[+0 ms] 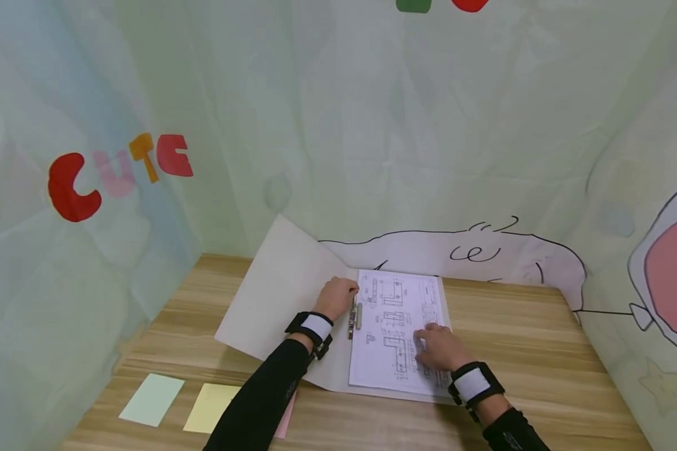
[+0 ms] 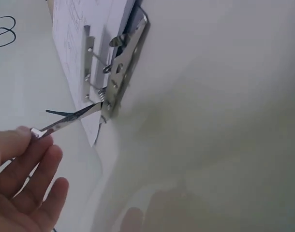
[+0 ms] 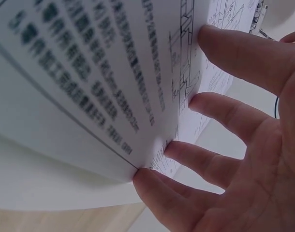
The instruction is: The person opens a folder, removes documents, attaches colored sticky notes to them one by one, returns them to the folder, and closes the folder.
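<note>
An open white folder [image 1: 279, 288] lies on the wooden table, its cover spread to the left. Drawing sheets [image 1: 372, 360] with printed diagrams and text rest on its right side. Along the folder's spine runs a metal clip [image 2: 119, 70]; its lever [image 2: 70, 120] stands raised, away from the clip's base. Thumb and forefinger of my left hand [image 1: 336, 297] pinch the lever's end, as the left wrist view shows. My right hand [image 1: 442, 347] rests its spread fingertips on the printed sheets, right of their middle.
Green [image 1: 152, 399] and yellow [image 1: 211, 407] paper squares lie at the table's front left. A pink one [image 1: 284, 418] is partly hidden by my left sleeve. A printed cloth backdrop [image 1: 383, 125] encloses the table behind and at the sides.
</note>
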### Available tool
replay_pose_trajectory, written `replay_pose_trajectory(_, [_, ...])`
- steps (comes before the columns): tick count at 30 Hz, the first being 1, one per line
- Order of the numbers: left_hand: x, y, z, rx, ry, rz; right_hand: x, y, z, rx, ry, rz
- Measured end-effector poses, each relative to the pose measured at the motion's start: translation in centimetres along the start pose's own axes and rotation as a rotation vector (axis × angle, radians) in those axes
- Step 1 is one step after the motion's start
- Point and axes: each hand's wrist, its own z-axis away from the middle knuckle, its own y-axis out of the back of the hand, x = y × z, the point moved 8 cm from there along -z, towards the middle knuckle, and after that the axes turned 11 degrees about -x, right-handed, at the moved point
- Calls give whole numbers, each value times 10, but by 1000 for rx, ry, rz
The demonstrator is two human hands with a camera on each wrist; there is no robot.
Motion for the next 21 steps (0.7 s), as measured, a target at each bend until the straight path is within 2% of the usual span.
replay_pose_trajectory(5, [-3, -3, -4, 54, 43, 30, 1, -1, 0, -10, -6, -11])
replay_pose_trajectory(10, [-3, -3, -8, 69, 75, 38, 3, -1, -2, -5, -16, -3])
replay_pose_trajectory(17, [-8, -12, -13, 27, 138, 29, 2, 0, -1, -28, -40, -31])
replay_pose_trajectory(21, [-11, -19, -15, 6, 135, 22, 2, 0, -1, -31, -48, -41])
